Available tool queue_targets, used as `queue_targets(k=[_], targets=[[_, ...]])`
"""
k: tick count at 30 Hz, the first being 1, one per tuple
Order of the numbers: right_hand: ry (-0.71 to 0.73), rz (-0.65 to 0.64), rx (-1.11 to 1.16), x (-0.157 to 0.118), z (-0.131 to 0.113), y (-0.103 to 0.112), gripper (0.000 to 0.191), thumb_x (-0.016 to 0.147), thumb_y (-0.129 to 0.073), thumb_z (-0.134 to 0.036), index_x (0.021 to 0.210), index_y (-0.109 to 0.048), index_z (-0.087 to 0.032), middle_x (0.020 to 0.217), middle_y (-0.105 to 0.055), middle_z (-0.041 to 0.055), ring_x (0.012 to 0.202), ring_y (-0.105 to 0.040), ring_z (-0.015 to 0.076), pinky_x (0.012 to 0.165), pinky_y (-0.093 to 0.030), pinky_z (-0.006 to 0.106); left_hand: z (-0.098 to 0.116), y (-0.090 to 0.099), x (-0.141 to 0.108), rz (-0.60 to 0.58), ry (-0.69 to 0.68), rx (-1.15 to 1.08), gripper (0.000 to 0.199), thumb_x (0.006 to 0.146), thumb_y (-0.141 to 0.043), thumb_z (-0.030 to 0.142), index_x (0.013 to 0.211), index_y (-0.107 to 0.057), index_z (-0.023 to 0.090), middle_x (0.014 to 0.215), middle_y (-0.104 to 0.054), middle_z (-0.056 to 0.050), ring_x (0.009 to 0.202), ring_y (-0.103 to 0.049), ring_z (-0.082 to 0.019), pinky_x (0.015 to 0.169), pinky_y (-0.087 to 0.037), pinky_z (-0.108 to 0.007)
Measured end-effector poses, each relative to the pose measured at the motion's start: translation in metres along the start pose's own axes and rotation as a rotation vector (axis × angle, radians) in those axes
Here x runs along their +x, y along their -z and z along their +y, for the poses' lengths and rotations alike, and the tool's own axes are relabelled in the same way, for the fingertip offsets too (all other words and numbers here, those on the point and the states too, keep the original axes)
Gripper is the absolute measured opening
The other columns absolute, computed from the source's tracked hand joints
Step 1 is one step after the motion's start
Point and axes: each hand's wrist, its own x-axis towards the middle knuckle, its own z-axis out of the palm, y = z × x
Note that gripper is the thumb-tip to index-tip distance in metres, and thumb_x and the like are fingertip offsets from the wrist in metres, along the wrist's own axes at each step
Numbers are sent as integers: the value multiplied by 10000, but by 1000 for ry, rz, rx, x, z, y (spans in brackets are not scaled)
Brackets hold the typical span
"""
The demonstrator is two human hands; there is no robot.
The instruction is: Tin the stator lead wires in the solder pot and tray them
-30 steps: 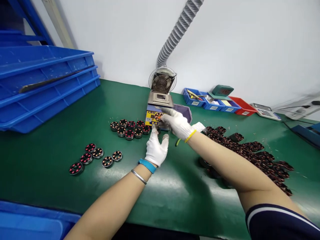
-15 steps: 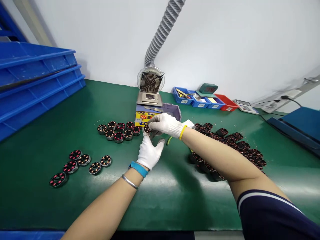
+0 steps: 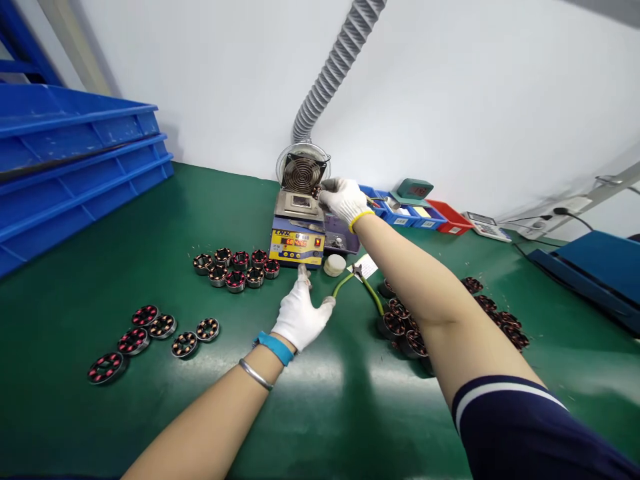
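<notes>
My right hand (image 3: 345,200), in a white glove with a yellow cuff, pinches a small motor stator (image 3: 317,192) by its edge. That stator hangs beside the top plate of a solder pot (image 3: 297,245) with a yellow front panel and red digits. My left hand (image 3: 301,312), gloved in white with a blue wristband, rests low in front of the pot. Its thumb and fingers are apart and nothing shows in them. Green-handled cutters (image 3: 370,293) lie right of it, near a round whitish pad (image 3: 335,265).
Wound stators (image 3: 236,280) stand grouped left of the pot; more (image 3: 145,330) lie nearer left. A dark pile (image 3: 400,320) sits partly behind my right arm. Behind the pot are a fan (image 3: 303,175) and hose (image 3: 333,67). Blue trays (image 3: 85,153) stack at left; a red bin (image 3: 450,219) stands back right.
My right hand has moved up and away from my left with the stator, to the pot's top. My left hand has stayed low, now apart from the stator. The cutters and pad have come into view.
</notes>
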Motion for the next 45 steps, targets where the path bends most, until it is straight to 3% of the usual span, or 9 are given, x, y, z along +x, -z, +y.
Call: queue_targets(k=[4,10,22,29,33,37,40,43,45], targets=[[16,16,-144,27,2,-10,269,792,-560,-223,1009,-698,-146,811,-682,40,773,-660,175,776,-523,280,0,2,0,-54,6,38,916,764,-647,336,1508,-172,90,1374,-513,-162,1212,-543,-268,1055,-406,-382],[14,-9,-242,31,4,-23,189,775,-605,-245,908,-717,-173,873,-689,65,912,-643,218,886,-489,310,0,0,1,-63,-6,69,872,763,-639,333,1492,-223,97,1336,-547,-152,1196,-555,-266,1035,-421,-378],[11,19,-245,32,-1,-18,201,787,-598,-278,925,-705,-178,881,-688,59,885,-640,208,882,-485,316,-2,0,1,-66,-27,97,834,771,-622,339,1477,-260,84,1340,-541,-161,1194,-555,-270,1027,-427,-385],[11,21,-192,29,2,-23,143,744,-620,-221,840,-708,-163,861,-690,74,926,-636,225,919,-473,325,-1,1,3,-75,-32,103,822,772,-624,335,1469,-277,73,1318,-556,-164,1188,-557,-275,1026,-427,-393],[-25,30,-101,27,-3,-16,189,761,-617,-236,895,-700,-131,746,-668,56,767,-654,186,786,-522,274,-1,1,2,-57,-25,45,825,762,-644,324,1464,-288,77,1316,-555,-167,1177,-563,-278,1030,-423,-399],[-138,-1,180,5,-11,0,238,782,-606,-239,963,-670,-99,655,-628,32,521,-576,111,565,-512,206,0,1,5,31,-5,-145,830,740,-690,337,1451,-307,141,1303,-565,-144,1085,-608,-253,962,-469,-384],[-212,-84,370,-33,-16,8,251,753,-623,-215,977,-669,-110,640,-620,19,488,-546,97,522,-498,201,3,1,11,220,2,-344,814,718,-720,346,1414,-335,171,1310,-548,-142,988,-630,-222,849,-512,-354],[-182,-174,193,-86,-19,9,315,732,-634,-259,1021,-686,-145,699,-657,26,560,-599,128,553,-506,221,9,0,11,410,-21,-422,826,652,-769,328,1359,-380,151,1268,-556,-158,921,-633,-217,776,-532,-352],[-123,-199,30,-120,-18,6,347,708,-632,-296,1022,-698,-165,814,-692,48,683,-646,173,649,-535,272,14,0,4,453,-126,-395,774,621,-788,325,1296,-450,153,1226,-579,-143,937,-631,-227,818,-535,-375]])
